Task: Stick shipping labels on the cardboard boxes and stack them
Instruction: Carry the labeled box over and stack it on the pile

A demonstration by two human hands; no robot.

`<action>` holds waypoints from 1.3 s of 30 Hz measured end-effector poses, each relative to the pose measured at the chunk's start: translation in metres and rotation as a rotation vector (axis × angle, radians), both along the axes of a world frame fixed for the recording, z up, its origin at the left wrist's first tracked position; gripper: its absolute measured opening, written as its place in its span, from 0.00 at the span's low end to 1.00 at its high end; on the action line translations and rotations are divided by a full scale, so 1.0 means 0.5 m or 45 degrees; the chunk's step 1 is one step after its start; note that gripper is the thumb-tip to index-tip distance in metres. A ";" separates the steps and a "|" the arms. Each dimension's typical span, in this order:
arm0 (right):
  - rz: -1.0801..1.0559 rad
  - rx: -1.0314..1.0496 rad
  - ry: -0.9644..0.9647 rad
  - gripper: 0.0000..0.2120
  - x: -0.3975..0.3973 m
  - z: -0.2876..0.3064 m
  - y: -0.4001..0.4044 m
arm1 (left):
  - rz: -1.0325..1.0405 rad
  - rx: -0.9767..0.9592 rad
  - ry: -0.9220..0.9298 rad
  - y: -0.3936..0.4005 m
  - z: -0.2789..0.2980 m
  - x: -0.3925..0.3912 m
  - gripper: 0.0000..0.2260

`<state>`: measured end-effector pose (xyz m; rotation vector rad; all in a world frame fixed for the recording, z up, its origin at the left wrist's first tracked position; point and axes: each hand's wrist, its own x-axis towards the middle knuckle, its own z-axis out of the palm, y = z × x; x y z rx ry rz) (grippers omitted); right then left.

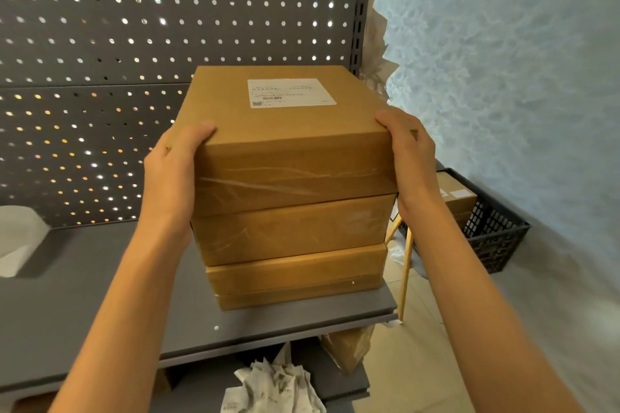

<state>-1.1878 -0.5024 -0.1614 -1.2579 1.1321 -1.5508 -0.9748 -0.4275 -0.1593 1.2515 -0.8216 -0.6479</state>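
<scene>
A grey pegboard [100, 27] backed a dark grey shelf [100, 278], with a pale blue wall to the right. On the shelf stood a stack of three cardboard boxes, and the top box [288, 131] carried a white shipping label [291, 92] on its lid, toward the far edge. The left hand [171, 161] and the right hand [407, 151] clasped this box from either side, thumbs hooked over the near top corners, fingers hidden behind the walls; probably they were squaring it over the middle box [292, 228], since the bottom box [295, 275] sat slightly offset. A black crate [496, 231] on the floor held another labelled box, likely waiting its turn. Crumpled label backing paper [278, 386] lay below the shelf
</scene>
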 end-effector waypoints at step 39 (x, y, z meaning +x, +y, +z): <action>-0.462 -0.968 1.372 0.13 0.067 -0.150 0.206 | 0.735 -0.149 -1.835 0.211 -0.148 0.026 0.10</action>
